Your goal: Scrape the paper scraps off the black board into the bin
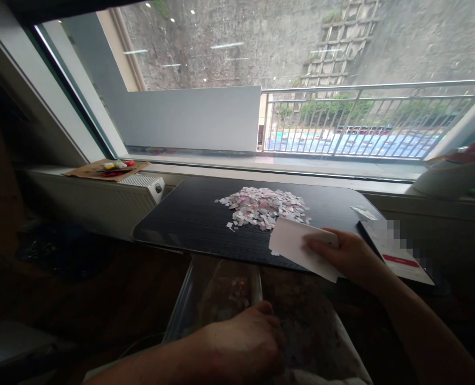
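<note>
My right hand (345, 254) pinches a white card (296, 240), its thumb lying on top. The card slants over the front edge of the black table (181, 214), at the near right side of a heap of small cut paper pieces (263, 206). A few pieces lie beside the card's left edge. Below the table edge, my left hand (249, 334) is closed at the right side of a clear plastic box (181, 299). Its fingertips are partly hidden, but they seem to grip the box's rim. Some paper pieces (239, 291) show inside the box.
A tablet or folder with a red stripe (400, 260) lies at the table's right end, near a small packet (362, 212). A radiator (101, 198) stands left, with cardboard and colourful items (117, 167) above it. A window spans the back; a white pot (448, 174) sits right.
</note>
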Demonstrator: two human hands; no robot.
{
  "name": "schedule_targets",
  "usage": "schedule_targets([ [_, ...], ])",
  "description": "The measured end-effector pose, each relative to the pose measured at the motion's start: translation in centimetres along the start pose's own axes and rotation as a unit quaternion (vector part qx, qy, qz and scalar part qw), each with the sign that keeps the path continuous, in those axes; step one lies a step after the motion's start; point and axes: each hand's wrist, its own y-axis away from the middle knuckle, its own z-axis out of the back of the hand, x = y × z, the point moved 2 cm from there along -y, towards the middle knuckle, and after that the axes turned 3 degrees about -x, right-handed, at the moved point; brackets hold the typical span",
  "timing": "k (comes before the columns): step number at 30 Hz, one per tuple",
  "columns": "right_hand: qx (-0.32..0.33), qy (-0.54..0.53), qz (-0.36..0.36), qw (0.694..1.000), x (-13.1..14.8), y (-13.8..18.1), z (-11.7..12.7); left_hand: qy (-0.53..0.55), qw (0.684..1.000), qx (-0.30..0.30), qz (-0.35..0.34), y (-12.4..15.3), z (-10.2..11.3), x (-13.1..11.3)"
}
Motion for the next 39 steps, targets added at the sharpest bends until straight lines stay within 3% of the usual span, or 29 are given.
schedule_targets([
  [6, -0.053, -0.053, -0.076, 0.994, -0.9, 0.9, 1.1, 0.019, 1.000, -0.012, -0.010, -0.2, 0.2, 0.1],
  [14, -0.005, -0.182, -0.160, 0.970, -3.0, 0.1, -1.3, 0.017, 1.000, -0.006, -0.013, -0.1, -0.1, 0.3],
  [17, -0.018, -0.202, -0.175, 0.964, -3.2, 0.1, -1.2, 0.016, 1.000, -0.008, -0.013, -0.2, -0.2, 0.3],
  [22, -0.051, -0.197, -0.174, 0.964, -2.9, 0.8, -0.6, 0.002, 1.000, -0.020, -0.012, -0.2, -0.2, 0.2],
  [31, -0.021, -0.243, -0.150, 0.958, -2.3, -0.1, -3.8, 0.015, 1.000, 0.000, -0.017, -0.3, -0.1, 0.3],
  [39, -0.042, -0.133, -0.132, 0.981, -2.6, -0.4, -1.0, 0.008, 1.000, 0.001, -0.014, -0.4, -0.1, 0.2],
])
